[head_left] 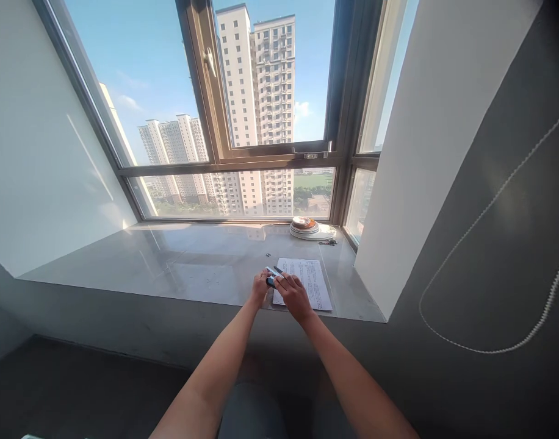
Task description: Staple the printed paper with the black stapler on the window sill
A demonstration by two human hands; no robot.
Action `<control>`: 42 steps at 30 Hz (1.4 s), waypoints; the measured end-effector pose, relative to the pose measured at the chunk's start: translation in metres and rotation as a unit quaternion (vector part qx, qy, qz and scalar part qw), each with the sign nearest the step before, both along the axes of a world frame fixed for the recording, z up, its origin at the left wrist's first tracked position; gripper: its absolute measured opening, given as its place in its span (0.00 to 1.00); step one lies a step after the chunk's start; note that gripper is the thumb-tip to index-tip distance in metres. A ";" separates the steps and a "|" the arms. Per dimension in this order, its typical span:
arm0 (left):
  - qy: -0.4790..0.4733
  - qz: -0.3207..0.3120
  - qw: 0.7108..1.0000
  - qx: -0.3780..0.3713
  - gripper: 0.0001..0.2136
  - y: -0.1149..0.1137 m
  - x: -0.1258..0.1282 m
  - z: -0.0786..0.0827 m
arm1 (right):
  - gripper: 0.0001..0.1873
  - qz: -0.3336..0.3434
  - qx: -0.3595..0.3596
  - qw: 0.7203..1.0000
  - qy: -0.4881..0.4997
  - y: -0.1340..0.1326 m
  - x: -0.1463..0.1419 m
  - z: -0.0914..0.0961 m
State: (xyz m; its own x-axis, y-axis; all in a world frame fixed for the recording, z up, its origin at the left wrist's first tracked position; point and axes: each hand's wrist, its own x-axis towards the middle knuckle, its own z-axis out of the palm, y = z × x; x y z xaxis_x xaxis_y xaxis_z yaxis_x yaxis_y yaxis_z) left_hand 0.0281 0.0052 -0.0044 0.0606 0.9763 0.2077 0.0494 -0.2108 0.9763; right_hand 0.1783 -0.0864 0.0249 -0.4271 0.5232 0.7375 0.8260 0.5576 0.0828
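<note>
Both bare forearms reach forward to the front edge of a wide, glossy grey stone window sill [179, 262]. The left hand [260, 288] and the right hand [294, 297] meet over a small blue-and-silver stapler-like tool [273, 275], which sits at the left edge of a white printed sheet of paper [309, 280]. The left hand's fingers curl around the tool from the left side, grasping it; the right hand lies on top of the sheet with its fingers bent toward the tool and touching it, though whether it actually pinches the tool or only presses on the paper cannot be told at this size. The tool itself is mostly covered by the two hands, with only its far end showing between them.

The sheet lies flat on the sill, near the front edge and towards the right end. Just beyond it, a few tiny dark bits [267, 254] lie on the stone, too small to identify. Farther back, in the right rear corner by the window frame, stands a low stack of round white plates with an orange-patterned one on top [307, 228], and a small dark bunch of objects [328, 242] lies just in front of it. On the dark grey wall at the right, a white beaded cord [490, 350] hangs in a loop
</note>
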 end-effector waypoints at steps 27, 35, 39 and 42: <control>-0.006 -0.125 0.992 -0.002 0.25 -0.028 0.002 0.025 | 0.20 -0.087 -0.082 0.957 0.263 -0.009 0.045 0.000; 0.006 -0.155 0.988 -0.005 0.23 -0.029 0.002 0.026 | 0.10 0.031 -0.076 0.995 0.052 -0.015 0.035 0.023; 0.011 -0.180 0.984 0.004 0.21 -0.032 0.000 0.029 | 0.14 0.013 -0.066 0.997 0.023 -0.010 0.038 0.020; 0.019 -0.188 0.982 0.004 0.21 -0.035 0.000 0.031 | 0.15 -0.004 -0.057 0.998 0.018 -0.006 0.040 0.015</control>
State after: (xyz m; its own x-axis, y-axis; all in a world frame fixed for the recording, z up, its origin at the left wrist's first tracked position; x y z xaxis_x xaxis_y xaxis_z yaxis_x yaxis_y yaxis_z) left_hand 0.0280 -0.0296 0.0266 0.4244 0.8816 0.2065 0.0035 -0.2297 0.9733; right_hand 0.2186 -0.0923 0.0402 -0.3976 0.6083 0.6869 0.8315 0.5554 -0.0106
